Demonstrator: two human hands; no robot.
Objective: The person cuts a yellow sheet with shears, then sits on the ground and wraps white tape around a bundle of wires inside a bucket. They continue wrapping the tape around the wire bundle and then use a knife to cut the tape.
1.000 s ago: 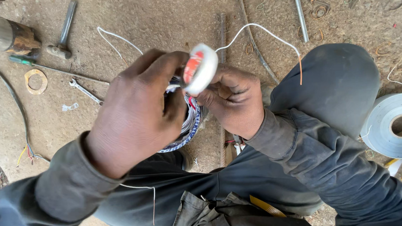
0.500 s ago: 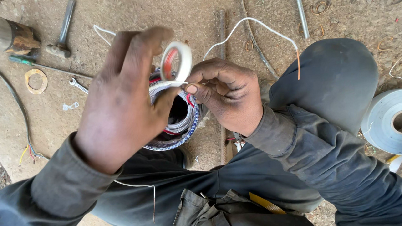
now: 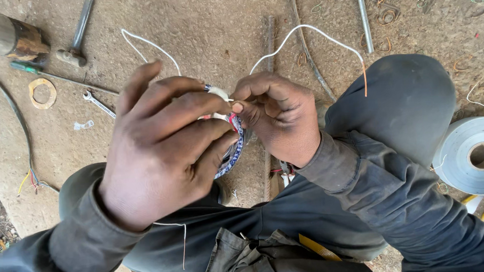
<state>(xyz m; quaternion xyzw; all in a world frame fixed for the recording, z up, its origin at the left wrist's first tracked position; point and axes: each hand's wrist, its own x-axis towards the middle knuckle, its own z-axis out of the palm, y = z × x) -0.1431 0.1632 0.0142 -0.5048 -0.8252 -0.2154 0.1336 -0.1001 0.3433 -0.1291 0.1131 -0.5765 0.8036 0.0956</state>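
i am pinching a white strip of tape (image 3: 218, 93) between my left hand (image 3: 162, 142) and right hand (image 3: 278, 119), both closing tight over a wire coil (image 3: 233, 151) above my lap. i think i am wrapping it; next it needs pulling snug. a hammer (image 3: 75, 34) is lying far off.

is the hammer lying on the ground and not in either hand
Yes, the hammer lies on the ground at upper left, apart from both the left hand and the right hand.
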